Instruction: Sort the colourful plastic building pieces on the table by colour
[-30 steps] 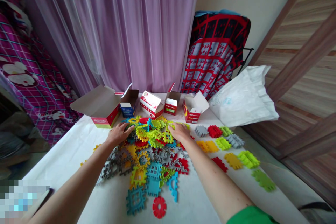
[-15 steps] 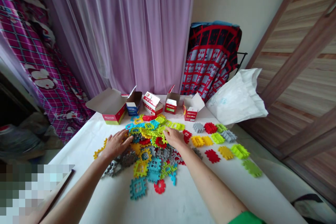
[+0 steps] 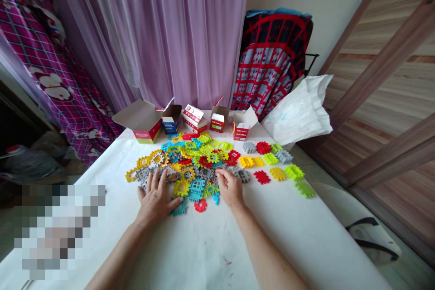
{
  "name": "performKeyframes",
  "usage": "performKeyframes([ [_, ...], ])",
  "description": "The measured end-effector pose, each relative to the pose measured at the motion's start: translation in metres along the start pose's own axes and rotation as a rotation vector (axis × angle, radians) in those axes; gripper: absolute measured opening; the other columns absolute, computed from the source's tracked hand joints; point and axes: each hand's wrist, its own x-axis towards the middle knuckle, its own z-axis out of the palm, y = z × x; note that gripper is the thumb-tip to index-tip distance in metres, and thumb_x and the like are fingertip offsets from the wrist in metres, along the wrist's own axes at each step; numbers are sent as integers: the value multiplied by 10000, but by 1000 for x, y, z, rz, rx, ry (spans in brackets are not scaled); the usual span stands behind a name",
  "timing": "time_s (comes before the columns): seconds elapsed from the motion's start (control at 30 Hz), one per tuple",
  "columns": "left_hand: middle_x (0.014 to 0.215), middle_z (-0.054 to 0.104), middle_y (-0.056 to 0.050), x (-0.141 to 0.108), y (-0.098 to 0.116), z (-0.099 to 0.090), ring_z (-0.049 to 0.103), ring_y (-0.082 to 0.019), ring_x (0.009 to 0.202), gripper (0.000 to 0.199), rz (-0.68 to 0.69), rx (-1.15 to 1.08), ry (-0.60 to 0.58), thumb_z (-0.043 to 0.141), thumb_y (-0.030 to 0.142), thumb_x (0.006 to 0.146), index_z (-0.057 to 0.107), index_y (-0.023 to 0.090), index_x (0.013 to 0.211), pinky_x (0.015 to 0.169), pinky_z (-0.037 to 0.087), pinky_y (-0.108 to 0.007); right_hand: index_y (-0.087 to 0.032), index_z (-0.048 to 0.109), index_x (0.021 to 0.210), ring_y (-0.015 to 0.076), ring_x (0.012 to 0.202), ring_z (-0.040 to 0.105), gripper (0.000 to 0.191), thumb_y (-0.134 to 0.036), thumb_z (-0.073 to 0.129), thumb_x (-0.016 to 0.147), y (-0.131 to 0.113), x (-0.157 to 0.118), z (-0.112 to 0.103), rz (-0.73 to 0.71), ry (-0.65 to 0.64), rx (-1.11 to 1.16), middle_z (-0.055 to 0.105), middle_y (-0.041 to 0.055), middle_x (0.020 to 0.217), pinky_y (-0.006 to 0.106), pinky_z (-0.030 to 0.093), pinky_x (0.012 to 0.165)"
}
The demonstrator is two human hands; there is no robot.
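Two hands at a mixed heap of plastic pieces, with small colour groups set apart

The white-covered worktop [image 3: 200, 258] carries everything. Across its middle lies the heap of toothed plastic pieces [image 3: 197, 158]. By amount, I judge the work to be at an early stage: most pieces lie mixed and ungrouped here, while a much smaller share sits apart by colour. The heap's long axis runs left to right; its pieces face every which way, some flat, others tilted.

Behind the heap, at the right, a white bag [image 3: 299, 111] leans over, its mouth to the upper right. Five opened boxes, such as the wide red one [image 3: 147, 132] at the far left, form a row along the back.

The left hand [image 3: 154, 201] is palm down at the near left edge, its fingers spread over grey pieces. The right hand [image 3: 233, 190] has its fingers curled in beside the heap's near right side; whether it pinches a piece, I cannot tell.

Right of the heap stand small groups, among them a red stack [image 3: 263, 147] and a green stack [image 3: 294, 172]. Smallest, a red round piece [image 3: 200, 205] lies flat at the near edge, with no long axis.
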Motion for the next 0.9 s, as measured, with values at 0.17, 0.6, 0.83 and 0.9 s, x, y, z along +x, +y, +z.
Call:
performKeyframes([
  [0.17,1684,288,-186,16,15,-4,195,-415,1568,940,-1,-87,78,630,649,825,299,248,1608,1192,178,-733,-224,766,1038,225,1064,687,267,-202,527,923,-6,-13,0,-121,-26,-165,780,76,1092,336,510,1007],
  [0.6,1384,641,-137,17,-21,2,577,-278,1328,512,-64,-531,473,510,531,927,607,211,1315,1154,445,-464,-257,757,1118,246,1052,672,263,-157,616,920,-28,16,-2,-227,-210,-406,790,63,1081,357,518,934],
  [0.83,1393,648,-116,15,-19,0,582,-265,1333,495,-92,-580,440,529,542,912,636,227,1278,1158,448,-436,-251,768,1087,206,902,754,280,-257,531,937,4,4,-8,-46,27,-4,811,49,1023,300,585,810],
  [0.9,1410,637,-120,15,-17,-2,579,-267,1338,503,-116,-596,431,537,554,902,642,226,1270,1161,444,-435,-251,779,1051,210,861,761,274,-273,534,929,12,3,-9,27,28,14,816,48,979,301,591,768],
])
